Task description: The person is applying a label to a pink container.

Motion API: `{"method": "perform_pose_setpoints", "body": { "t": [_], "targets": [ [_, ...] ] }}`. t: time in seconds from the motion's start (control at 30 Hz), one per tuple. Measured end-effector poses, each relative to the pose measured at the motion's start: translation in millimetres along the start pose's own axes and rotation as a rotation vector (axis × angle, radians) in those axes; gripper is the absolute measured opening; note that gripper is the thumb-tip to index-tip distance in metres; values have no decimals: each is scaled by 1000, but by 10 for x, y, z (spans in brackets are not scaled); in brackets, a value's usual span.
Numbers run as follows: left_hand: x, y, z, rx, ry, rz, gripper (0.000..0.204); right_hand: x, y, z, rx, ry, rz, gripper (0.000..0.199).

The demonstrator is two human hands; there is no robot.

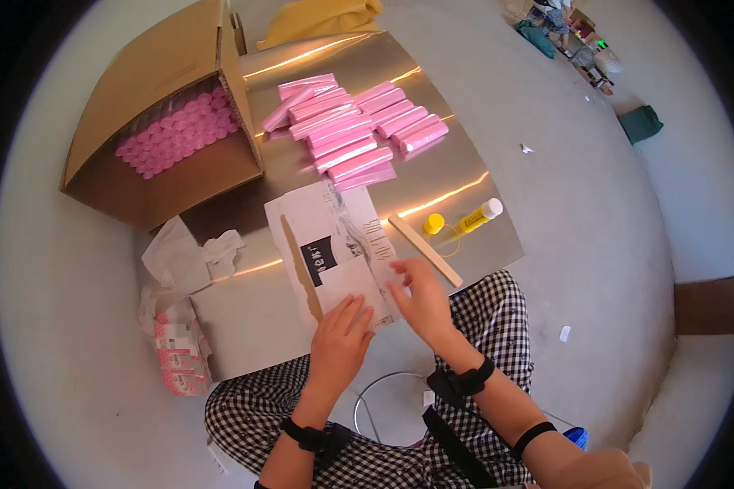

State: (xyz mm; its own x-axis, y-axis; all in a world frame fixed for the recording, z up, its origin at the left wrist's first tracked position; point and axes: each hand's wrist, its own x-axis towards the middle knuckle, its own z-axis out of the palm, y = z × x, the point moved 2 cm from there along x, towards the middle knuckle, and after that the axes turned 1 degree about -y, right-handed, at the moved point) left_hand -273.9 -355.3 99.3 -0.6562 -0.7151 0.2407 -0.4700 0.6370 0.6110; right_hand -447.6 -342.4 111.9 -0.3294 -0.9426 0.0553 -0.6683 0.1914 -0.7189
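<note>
We rest our left hand [340,346] on the near end of a white paper [352,283], its fingers stretched out and lying flat, clenched around nothing. Our right hand [422,303] is just beside the right edge, its fingers loosely bent and parted with no thing visible between them; we cannot tell whether their tips touch the paper beneath.

The white paper lies on a larger printed sheet [298,213] with a black rectangle and a torn brown strip along its left side. Both are on the near part of the shiny metal table [249,330], in front of us. On the sheet's right part we see a few thin gold-coloured lines, too small to make out.

Just right of the sheet lies a flat wooden stick [426,250], and beyond it a yellow cap [434,223] and a yellow glue bottle [475,217] with a white end. Past the far edge of the sheet, glossy pink rolls [340,152] lie side by side, some overlapping. At the far left, an open cardboard box [151,77] on its side holds more pink rolls, ends toward us. Crumpled white wrapping [175,257] lies near the left edge, above pink-and-white packets [181,359].
</note>
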Motion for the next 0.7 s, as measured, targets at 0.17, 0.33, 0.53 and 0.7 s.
{"method": "perform_pose_setpoints", "body": {
  "t": [0.17, 0.33, 0.53, 0.7],
  "targets": [
    [-8, -9, -42, 7, 32, -15, 41, 150, 315, -664, -60, 545, 219, 40],
    [24, 34, -29, -28, 53, -13, 39, 624, 969, -785, 59, 514, 37, 47],
    [-78, -23, 17, 25, 85, -89, 38, 546, 238, -530, 371, 289, -135, 34],
    [-120, -41, -19, 53, 110, -79, 40, 542, -581, -292, 38, -258, -63, 36]
  ]
}}
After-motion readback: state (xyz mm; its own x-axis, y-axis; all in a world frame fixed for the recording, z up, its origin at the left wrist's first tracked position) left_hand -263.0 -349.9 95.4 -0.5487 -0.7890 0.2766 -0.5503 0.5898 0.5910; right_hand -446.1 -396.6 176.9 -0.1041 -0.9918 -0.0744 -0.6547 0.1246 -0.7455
